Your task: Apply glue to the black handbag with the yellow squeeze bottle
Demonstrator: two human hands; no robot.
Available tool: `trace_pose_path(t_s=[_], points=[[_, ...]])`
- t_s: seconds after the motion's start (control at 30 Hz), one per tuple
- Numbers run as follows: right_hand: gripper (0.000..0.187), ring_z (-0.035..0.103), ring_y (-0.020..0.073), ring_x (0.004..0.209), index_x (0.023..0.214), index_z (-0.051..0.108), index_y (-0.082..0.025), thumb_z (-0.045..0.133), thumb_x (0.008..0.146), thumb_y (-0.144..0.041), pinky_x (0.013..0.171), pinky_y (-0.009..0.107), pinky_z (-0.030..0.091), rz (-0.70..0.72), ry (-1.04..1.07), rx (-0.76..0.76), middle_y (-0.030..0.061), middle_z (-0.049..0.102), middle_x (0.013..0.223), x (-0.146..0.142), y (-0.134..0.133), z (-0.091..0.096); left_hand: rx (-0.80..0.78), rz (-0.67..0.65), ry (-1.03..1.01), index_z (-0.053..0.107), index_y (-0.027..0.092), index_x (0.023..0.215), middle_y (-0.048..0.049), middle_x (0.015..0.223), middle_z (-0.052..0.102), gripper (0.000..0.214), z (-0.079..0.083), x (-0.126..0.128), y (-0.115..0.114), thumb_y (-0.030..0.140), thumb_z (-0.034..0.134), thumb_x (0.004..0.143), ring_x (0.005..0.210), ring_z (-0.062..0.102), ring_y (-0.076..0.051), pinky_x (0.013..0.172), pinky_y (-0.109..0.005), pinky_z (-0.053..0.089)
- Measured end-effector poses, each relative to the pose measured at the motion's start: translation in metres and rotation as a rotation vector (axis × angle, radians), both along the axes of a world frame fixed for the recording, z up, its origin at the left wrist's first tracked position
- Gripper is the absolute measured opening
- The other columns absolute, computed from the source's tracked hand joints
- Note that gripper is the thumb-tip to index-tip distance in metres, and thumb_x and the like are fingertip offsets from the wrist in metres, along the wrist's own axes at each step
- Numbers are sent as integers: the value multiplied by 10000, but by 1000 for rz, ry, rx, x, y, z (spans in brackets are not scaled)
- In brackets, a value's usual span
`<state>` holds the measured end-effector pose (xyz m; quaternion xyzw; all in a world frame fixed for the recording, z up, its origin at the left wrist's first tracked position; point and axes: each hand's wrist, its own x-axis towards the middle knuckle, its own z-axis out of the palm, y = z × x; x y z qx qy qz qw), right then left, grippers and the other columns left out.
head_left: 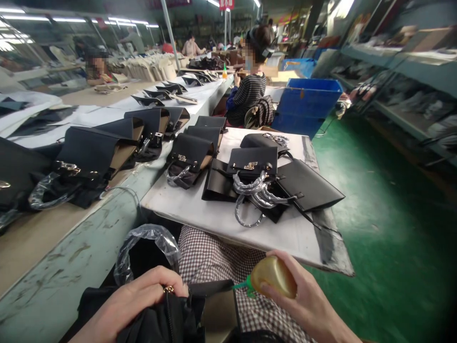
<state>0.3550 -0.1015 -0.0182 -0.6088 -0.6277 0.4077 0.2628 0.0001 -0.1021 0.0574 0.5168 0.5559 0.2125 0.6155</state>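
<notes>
My right hand (300,290) is wrapped around a squeeze bottle (273,276) of amber liquid with a green nozzle. Its tip points left and meets, or nearly meets, the edge of a black handbag (217,307) on my lap. The tan inner side of a panel shows below that edge. My left hand (143,290) is closed on the bag's black gathered fabric, beside a zipper and a small gold-coloured metal piece. Behind that hand a plastic-wrapped handle (148,247) stands up in a loop. The lower part of the bag runs out of view.
A white-topped table (200,214) ahead bears several black handbags (253,162) with plastic-wrapped handles. More bags (89,147) line the long workbench (71,257) at left. A co-worker (250,90) sits beyond, near a blue bin (307,105). Green floor (385,214) stretches along the right.
</notes>
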Motion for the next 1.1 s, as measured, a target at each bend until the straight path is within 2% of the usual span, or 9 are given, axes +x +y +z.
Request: trace_pose_path(t_s=[0.17,0.27,0.4,0.53,0.7,0.83,0.97,1.1], points=[[468,746,307,978,1233,603,-224,751,881,-493,881,489,601,46,-15,-36,102,769,1132,-3,7,0,17,-62,25,817,298,754,-29,1012,801,339,5,5,-4,481,601,940,951,689,-305,912,-350,564],[444,744,289,960,1227,605,-218,745,889,-470,866,457,597,77,7,-73,84,768,1111,-1,9,0,43,-70,27,818,258,758,-45,1012,800,303,11,8,-4,388,618,944,979,709,-284,917,-307,552],[433,729,274,929,1218,612,-220,744,878,-454,857,439,580,99,41,-120,59,762,1072,3,9,-2,29,-82,49,815,248,793,-31,1075,791,329,16,10,-6,315,557,985,1041,723,-236,945,-237,530],[406,716,273,904,1187,641,-224,740,843,-414,817,413,561,106,72,-172,46,765,1035,5,7,-3,90,-110,51,781,229,793,-40,1108,785,319,13,9,-8,318,544,986,1039,738,-203,946,-196,543],[387,706,262,867,1173,658,-231,734,811,-348,779,389,548,113,96,-229,24,766,990,9,2,-3,163,-146,71,800,234,789,-33,1057,795,351,10,8,-7,305,524,994,1005,745,-205,920,-210,564],[436,705,283,902,1217,625,-214,711,842,-419,826,430,547,81,89,-222,54,758,1033,10,0,-8,223,-113,83,801,240,804,-32,1020,811,334,6,8,-8,313,539,996,941,754,-201,886,-218,592],[529,689,322,982,1254,579,-186,698,869,-528,904,493,525,34,66,-173,119,728,1141,6,1,-15,269,-98,33,801,239,898,-48,976,810,244,0,7,-10,334,588,973,896,760,-210,855,-243,613],[532,671,329,1053,1255,576,-199,717,862,-528,956,498,500,22,68,-147,125,716,1193,4,1,-18,285,-109,26,772,240,821,-41,961,798,281,-4,7,-12,361,571,976,884,748,-201,855,-244,607]])
